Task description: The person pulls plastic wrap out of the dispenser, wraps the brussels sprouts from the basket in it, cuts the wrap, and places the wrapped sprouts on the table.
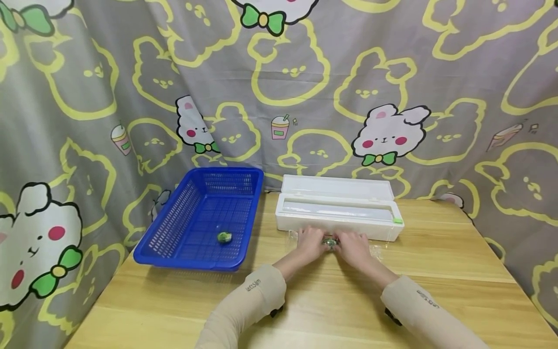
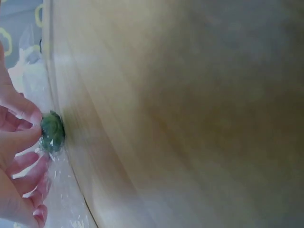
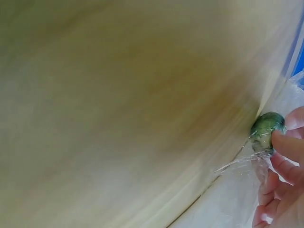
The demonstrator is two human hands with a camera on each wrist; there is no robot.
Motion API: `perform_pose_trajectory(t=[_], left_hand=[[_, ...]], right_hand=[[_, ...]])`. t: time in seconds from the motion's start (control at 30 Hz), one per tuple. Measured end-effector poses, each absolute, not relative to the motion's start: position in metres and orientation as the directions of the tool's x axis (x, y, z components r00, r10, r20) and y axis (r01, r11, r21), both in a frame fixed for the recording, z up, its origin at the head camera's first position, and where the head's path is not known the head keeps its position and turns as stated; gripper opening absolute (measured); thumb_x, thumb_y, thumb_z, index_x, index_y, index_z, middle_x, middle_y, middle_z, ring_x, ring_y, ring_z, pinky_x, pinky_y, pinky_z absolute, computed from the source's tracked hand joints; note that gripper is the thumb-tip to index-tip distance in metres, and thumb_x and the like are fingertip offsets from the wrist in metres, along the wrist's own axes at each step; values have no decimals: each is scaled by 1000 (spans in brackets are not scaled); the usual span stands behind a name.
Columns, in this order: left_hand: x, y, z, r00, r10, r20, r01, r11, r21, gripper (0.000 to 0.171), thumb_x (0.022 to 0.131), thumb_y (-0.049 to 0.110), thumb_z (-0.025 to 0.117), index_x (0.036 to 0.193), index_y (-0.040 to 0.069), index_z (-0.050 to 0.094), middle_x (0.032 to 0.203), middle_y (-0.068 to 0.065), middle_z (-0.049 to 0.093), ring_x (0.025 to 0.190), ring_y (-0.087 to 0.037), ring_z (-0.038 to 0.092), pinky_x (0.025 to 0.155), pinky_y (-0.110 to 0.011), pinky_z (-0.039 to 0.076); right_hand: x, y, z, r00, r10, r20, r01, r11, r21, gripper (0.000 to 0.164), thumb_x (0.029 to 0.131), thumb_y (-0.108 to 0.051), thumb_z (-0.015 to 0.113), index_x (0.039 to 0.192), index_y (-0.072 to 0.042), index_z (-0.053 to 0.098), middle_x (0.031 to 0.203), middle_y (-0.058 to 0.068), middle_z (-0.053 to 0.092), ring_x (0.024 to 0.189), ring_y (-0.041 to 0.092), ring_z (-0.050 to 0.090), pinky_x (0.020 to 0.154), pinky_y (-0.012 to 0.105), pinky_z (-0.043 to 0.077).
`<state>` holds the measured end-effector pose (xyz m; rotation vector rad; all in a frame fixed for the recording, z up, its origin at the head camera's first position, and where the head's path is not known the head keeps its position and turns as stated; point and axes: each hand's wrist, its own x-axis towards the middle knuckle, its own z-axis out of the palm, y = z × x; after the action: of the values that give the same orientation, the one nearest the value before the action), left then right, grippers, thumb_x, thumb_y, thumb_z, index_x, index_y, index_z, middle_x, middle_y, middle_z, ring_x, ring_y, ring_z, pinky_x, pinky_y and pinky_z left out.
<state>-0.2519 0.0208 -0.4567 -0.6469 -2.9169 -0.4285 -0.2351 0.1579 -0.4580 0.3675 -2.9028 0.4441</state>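
Between both hands, in front of a white box, is a small round green vegetable [image 1: 330, 242] wrapped in clear plastic film [image 3: 237, 190]. My left hand [image 1: 311, 243] pinches it from the left, and my right hand [image 1: 354, 248] pinches it from the right. Close up in the right wrist view, the vegetable [image 3: 267, 129] looks dark green with a paler patch, the film shining over it. Loose film spreads out to both sides under the fingers. The left wrist view shows the same wrapped vegetable [image 2: 52, 132] at the fingertips, low over the wooden table.
Just behind the hands stands the white film box [image 1: 340, 222], lid [image 1: 337, 188] raised, a film roll [image 1: 335, 209] inside and a green piece at its right end. To the left, a blue basket [image 1: 187, 264] holds another green vegetable [image 1: 224, 237]. A patterned curtain [image 1: 305, 116] hangs behind the table [image 1: 457, 291].
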Motion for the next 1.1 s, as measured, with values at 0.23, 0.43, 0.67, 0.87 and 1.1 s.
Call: perform_pose_trajectory(t=[0.23, 0.43, 0.67, 0.87, 1.1], left_hand=[[-252, 25, -456, -888, 394, 237, 443, 873, 204, 25, 74, 28, 73, 99, 28, 70, 103, 6, 65, 93, -16, 53, 76, -31, 32], [-253, 29, -457, -878, 422, 225, 452, 886, 104, 8, 73, 30, 74, 80, 29, 70, 87, 11, 67, 80, -13, 52, 70, -30, 30], [-256, 28, -454, -893, 408, 191, 432, 896, 101, 5, 72, 26, 74, 76, 28, 71, 81, 13, 66, 78, -12, 52, 73, -30, 31], [-255, 27, -454, -890, 413, 192, 440, 889, 125, 9, 74, 24, 73, 83, 26, 72, 87, 13, 68, 83, -12, 53, 78, -34, 33], [-254, 29, -458, -887, 413, 206, 445, 885, 139, 12, 73, 23, 74, 85, 25, 72, 87, 12, 67, 82, -11, 52, 76, -31, 32]], right_hand=[[-236, 161, -458, -950, -213, 231, -267, 934, -236, 12, 74, -13, 70, 84, -11, 63, 77, 7, 66, 73, 29, 61, 65, 44, 37], [-235, 163, -459, -932, -246, 265, -314, 913, -258, 11, 74, -13, 72, 83, -11, 65, 78, 6, 67, 74, 29, 62, 65, 46, 38], [-238, 175, -445, -871, -380, 311, -478, 799, -364, 21, 77, -11, 70, 97, -3, 67, 90, 12, 66, 84, 30, 57, 69, 45, 47], [-243, 206, -417, -850, -360, 384, -513, 733, -446, 38, 81, -16, 68, 113, 2, 59, 91, 13, 60, 83, 26, 50, 68, 36, 43], [-252, 258, -415, -867, -209, 452, -435, 759, -484, 70, 74, -24, 75, 132, 0, 44, 83, 15, 42, 74, 19, 32, 62, 30, 27]])
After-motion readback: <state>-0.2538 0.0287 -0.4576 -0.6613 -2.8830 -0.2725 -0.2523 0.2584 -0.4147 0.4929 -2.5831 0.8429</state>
